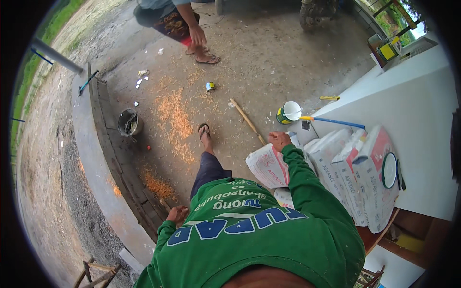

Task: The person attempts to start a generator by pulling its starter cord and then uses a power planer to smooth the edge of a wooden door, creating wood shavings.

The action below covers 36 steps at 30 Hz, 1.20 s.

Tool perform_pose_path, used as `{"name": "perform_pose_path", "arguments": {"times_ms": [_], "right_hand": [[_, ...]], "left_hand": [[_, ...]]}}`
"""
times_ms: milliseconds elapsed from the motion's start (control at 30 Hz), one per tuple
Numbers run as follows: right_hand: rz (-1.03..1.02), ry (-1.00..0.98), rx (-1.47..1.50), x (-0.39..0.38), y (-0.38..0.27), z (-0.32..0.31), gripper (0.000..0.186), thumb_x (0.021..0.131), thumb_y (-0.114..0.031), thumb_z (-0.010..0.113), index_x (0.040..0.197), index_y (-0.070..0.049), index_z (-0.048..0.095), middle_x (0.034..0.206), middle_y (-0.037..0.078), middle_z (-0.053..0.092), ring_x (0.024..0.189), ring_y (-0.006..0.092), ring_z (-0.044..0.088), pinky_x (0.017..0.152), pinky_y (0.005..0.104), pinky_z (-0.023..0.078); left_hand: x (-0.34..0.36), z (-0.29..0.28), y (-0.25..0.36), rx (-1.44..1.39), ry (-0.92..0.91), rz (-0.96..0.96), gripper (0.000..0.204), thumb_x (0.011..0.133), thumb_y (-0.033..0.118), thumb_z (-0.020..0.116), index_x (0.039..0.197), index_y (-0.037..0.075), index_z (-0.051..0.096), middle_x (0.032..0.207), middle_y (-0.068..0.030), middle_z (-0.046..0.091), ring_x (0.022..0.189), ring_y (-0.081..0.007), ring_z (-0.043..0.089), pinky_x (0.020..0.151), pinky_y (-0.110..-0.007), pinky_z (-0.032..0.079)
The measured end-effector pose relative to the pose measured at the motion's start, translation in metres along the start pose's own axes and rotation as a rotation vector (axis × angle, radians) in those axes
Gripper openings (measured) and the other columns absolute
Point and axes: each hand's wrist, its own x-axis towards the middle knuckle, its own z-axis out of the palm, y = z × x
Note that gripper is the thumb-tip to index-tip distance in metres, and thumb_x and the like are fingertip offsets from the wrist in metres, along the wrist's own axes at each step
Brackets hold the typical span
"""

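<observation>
My right hand (279, 140) is closed on the upper edge of a white bag (264, 168) with red markings. A long wooden handle (246, 117) lies on the floor just beyond it. My left hand (178, 214) hangs low at my left side with curled fingers, beside the concrete ledge; what it holds, if anything, is hidden. More white bags (331, 173) stand stacked against the white wall on my right, with a round white lid (389, 169) on the rightmost.
A co-worker's arm and sandalled feet (207, 57) are ahead. A paint bucket (289, 111), blue-handled tool (339, 121) and small can (210, 87) are on the right and middle. A dark bucket (127, 123) stands by the low concrete ledge (93, 139). Shavings (170, 117) litter the floor.
</observation>
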Motion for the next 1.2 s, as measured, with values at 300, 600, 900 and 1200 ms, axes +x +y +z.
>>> {"name": "perform_pose_path", "arguments": {"times_ms": [300,600,900,1200], "right_hand": [[0.290,-0.530,-0.249,-0.004,0.043,0.017,0.027,0.068,-0.029,0.046,0.084,-0.011,0.057,0.084,0.012,0.056,0.081,0.0270,0.052,0.072,0.0355,0.040],[0.048,-0.497,-0.443,0.091,0.075,-0.006,0.025,0.063,-0.022,0.049,0.083,-0.010,0.056,0.086,0.009,0.055,0.083,0.0260,0.051,0.072,0.0346,0.041],[0.353,-0.240,-0.152,0.334,0.075,-0.172,0.028,0.064,-0.027,0.052,0.085,-0.009,0.059,0.082,0.011,0.058,0.077,0.0242,0.055,0.072,0.0317,0.042],[-0.075,-0.106,-0.041,0.576,-0.083,-0.271,0.039,0.070,-0.026,0.048,0.102,-0.004,0.049,0.100,0.011,0.051,0.093,0.0230,0.049,0.081,0.0296,0.037]], "left_hand": [[0.147,-0.115,0.178,0.350,0.118,0.058,0.025,0.076,0.019,0.045,0.087,-0.003,0.050,0.064,-0.0057,0.051,0.051,-0.0138,0.048,0.042,-0.027,0.039],[0.203,-0.128,0.393,0.693,0.193,0.213,0.031,0.074,0.025,0.046,0.088,-0.002,0.052,0.065,-0.0123,0.056,0.057,-0.0174,0.055,0.054,-0.027,0.043],[0.238,-0.017,0.261,0.594,0.018,-0.101,0.027,0.070,0.029,0.051,0.081,0.004,0.056,0.071,-0.0132,0.058,0.064,-0.0240,0.056,0.062,-0.031,0.043],[0.258,0.068,0.476,0.372,0.213,-0.061,0.033,0.073,0.029,0.044,0.084,-0.001,0.053,0.068,-0.0147,0.056,0.063,-0.0248,0.055,0.057,-0.032,0.043]]}}
